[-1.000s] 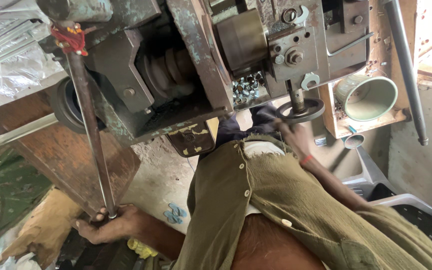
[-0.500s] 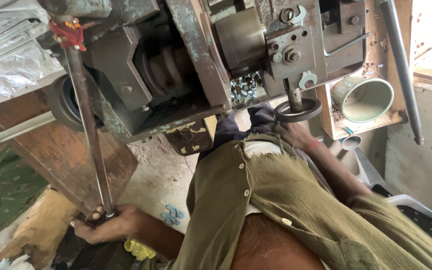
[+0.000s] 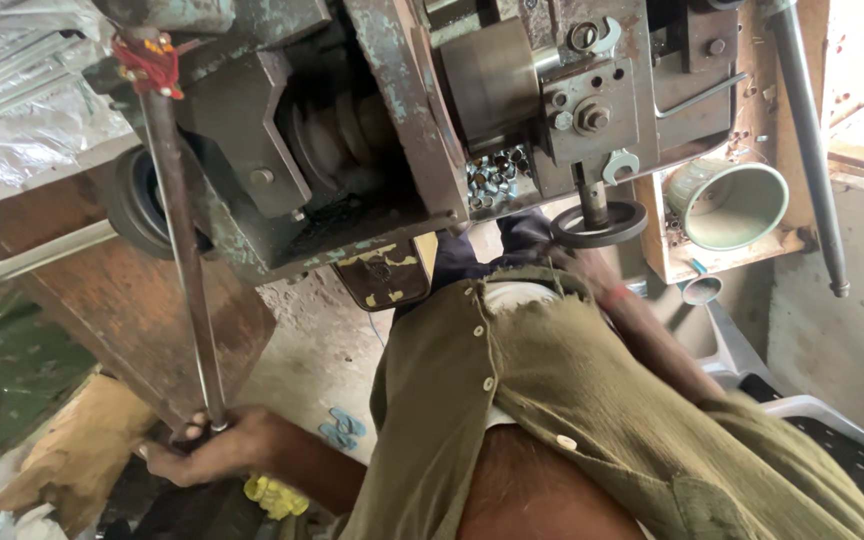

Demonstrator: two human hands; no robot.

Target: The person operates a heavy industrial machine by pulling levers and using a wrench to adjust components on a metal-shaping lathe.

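Steel, dull and rust-flecked, fills the left hand point(image 3: 214, 447): its fingers point(image 3: 192, 432) are clenched round the bottom end of a long lever rod point(image 3: 184, 260), low in the view beside the machine's left flank. The rod climbs from that fist, leaning slightly, to a red rag tie point(image 3: 149, 62) knotted where it meets the machine's top left corner. Just behind the rod a dark round pulley point(image 3: 135, 203) sits against the machine's left side.

The right hand point(image 3: 592, 268) lies under the machine's front edge, touching or just below a small black handwheel point(image 3: 599, 224); most of it is hidden by the wheel and the olive shirt point(image 3: 572, 400), so whether those fingers are curled or loose I cannot tell. The right forearm runs down from there toward the lower right.

The machine point(image 3: 392, 130) itself is a heavy grey-green casting with chipped paint. On its front face, above the handwheel, a block carries a hex bolt point(image 3: 590, 118), and a heap of small shiny metal parts point(image 3: 495, 175) rests in a recess left of it. At the right edge a pale green cup point(image 3: 727, 203) lies on its side in a wooden box point(image 3: 752, 255), and a second steel bar point(image 3: 807, 150) hangs down past it.

Below the left hand a yellow cloth point(image 3: 274, 495) shows, with a rusty brown plate point(image 3: 112, 310) behind the rod.
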